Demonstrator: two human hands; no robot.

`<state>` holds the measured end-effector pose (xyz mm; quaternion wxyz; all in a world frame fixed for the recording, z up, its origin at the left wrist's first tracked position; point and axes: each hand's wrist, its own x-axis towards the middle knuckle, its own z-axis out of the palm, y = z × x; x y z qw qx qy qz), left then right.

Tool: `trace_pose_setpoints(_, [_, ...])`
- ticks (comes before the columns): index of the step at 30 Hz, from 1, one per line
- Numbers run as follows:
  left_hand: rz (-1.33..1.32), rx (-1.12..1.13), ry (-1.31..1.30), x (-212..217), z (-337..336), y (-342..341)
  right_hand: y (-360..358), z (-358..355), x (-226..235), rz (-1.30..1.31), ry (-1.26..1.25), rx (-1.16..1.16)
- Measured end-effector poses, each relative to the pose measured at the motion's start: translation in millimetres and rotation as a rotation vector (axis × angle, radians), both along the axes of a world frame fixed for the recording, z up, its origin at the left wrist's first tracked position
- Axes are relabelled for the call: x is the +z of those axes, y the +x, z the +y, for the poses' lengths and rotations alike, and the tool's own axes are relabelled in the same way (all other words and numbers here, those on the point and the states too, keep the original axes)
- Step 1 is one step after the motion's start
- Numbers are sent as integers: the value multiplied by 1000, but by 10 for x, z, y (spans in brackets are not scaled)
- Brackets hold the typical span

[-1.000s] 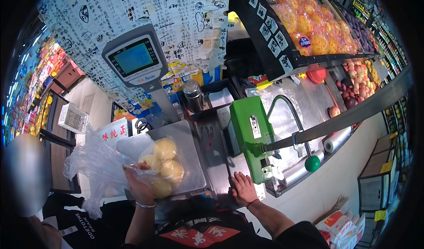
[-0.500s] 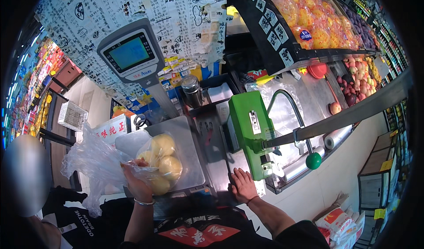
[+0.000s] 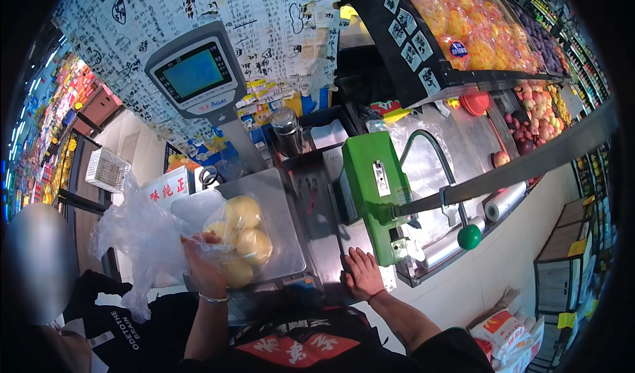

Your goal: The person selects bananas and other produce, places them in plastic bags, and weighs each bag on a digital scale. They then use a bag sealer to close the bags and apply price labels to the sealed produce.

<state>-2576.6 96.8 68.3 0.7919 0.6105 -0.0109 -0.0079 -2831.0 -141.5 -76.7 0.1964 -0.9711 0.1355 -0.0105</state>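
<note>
Several round yellow fruits (image 3: 254, 246) lie in a clear plastic bag (image 3: 142, 234) on the metal pan (image 3: 284, 201) of a weighing scale. My left hand (image 3: 206, 270) is closed around the gathered neck of this bag, close beside the fruits. The bag's loose upper part spreads out to the left of my hand. Flat on the counter's front edge, my right hand (image 3: 364, 275) rests with its fingers stretched out, holding nothing. Just beyond it stands a green bag-sealing machine (image 3: 372, 194) with a long metal arm. The scale's lit display (image 3: 194, 73) rises behind the pan on a post.
A metal thermos (image 3: 286, 131) stands in a dark tray behind the counter. Plastic film rolls (image 3: 506, 202) lie right of the green machine. Bagged orange fruits (image 3: 469, 29) fill a raised shelf at the far right. Another person in dark clothes (image 3: 126, 336) is close on my left.
The view has shifted very slightly. Both my hands keep their places, the left on the bag and the right on the counter. The other person's dark sleeve has moved a little.
</note>
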Motion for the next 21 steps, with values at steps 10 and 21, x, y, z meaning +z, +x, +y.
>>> trace_pose_setpoints(10, [-303,-73,284,216,1,-116,-35,93,-272,-274,130,-113])
trace_pose_setpoints(21, [-678,114,883,-36,320,-219,-252,1060,-310,-139,1021,-383])
